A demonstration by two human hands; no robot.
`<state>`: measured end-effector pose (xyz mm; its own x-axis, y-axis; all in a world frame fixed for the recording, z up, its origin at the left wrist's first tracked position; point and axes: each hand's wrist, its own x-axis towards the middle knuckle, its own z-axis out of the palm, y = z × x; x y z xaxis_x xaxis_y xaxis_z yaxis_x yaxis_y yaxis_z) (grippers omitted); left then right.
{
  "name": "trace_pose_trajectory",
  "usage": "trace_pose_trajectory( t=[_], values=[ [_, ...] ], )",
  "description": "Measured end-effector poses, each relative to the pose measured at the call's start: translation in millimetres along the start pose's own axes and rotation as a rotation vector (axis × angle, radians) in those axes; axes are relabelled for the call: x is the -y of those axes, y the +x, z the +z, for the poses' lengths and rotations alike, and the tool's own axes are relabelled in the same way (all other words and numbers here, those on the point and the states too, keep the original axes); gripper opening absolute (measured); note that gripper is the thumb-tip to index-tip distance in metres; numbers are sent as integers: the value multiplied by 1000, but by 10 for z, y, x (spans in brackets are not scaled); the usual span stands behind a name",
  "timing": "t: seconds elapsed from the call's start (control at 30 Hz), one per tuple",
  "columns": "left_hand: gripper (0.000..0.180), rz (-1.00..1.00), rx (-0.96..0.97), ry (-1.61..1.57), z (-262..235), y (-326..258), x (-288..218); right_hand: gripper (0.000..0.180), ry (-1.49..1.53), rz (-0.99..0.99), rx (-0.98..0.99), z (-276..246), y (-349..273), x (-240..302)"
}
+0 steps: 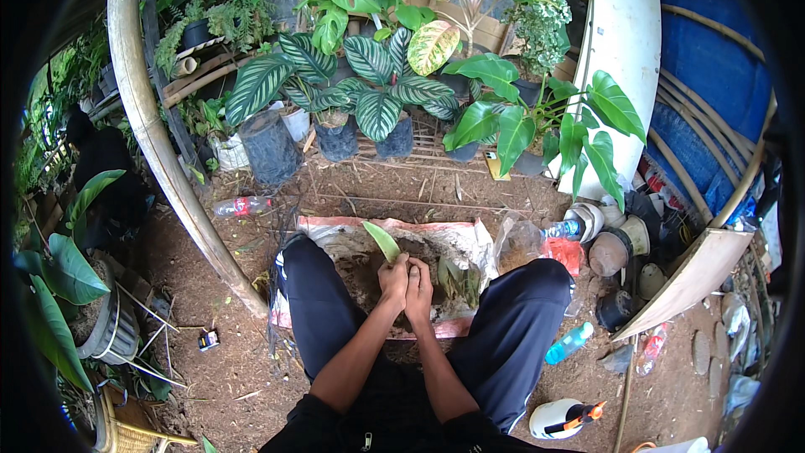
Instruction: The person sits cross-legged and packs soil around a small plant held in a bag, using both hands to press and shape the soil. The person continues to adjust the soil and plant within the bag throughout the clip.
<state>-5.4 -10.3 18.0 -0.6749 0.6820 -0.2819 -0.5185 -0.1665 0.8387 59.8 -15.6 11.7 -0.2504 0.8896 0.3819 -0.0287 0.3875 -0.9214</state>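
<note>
The left hand [392, 278] is closed around the base of a long, pale-green, pointed leaf piece [383, 241], whose free tip rises ahead of the knuckles. The right hand [419, 285] presses against it with curled fingers; whether it grips anything inside, I cannot tell.

Just beyond and beneath both hands, dark-brown crumbly soil [355, 273] lies on a white woven sack with red edges [480, 243]. Just right of the hands, a clump of dull-green leafy pieces [459, 281] rests loose on that sack.

Handling of the 1 leaf piece looks underway, not finished: it is in the grasp, not set down in soil or in a pot. The soil is already spread within reach. The loose clump seems left over, but whether it is waiting or already dealt with is unclear.

Farther right of the hands, past a crumpled clear plastic bag [516, 239], stacked used pots [608, 253] lie on their sides or stand unused. Farthest ahead of the hands, black-bagged potted plants with striped dark-green leaves [381, 113] stand already planted, apart from the work.
</note>
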Motion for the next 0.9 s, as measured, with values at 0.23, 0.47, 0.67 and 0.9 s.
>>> trace_pose_trajectory(
  t=[0.23, 0.47, 0.67, 0.9],
  values=[
    [17, 0, -10, -1, 10, -3, -3, 29, 0, 26, 8, -4, 5, -2],
    [16, 17, -42, 26, 7, 49, 52, 29, 4, 14, 5, 5, 4, -21],
    [16, 22, -35, 19, 9, 44, 51, 28, 24, 14, -5, 10, 1, -38],
    [18, 6, -61, 37, 25, 29, 29, 30, 10, 35, 10, -6, 1, -54]
  ],
)
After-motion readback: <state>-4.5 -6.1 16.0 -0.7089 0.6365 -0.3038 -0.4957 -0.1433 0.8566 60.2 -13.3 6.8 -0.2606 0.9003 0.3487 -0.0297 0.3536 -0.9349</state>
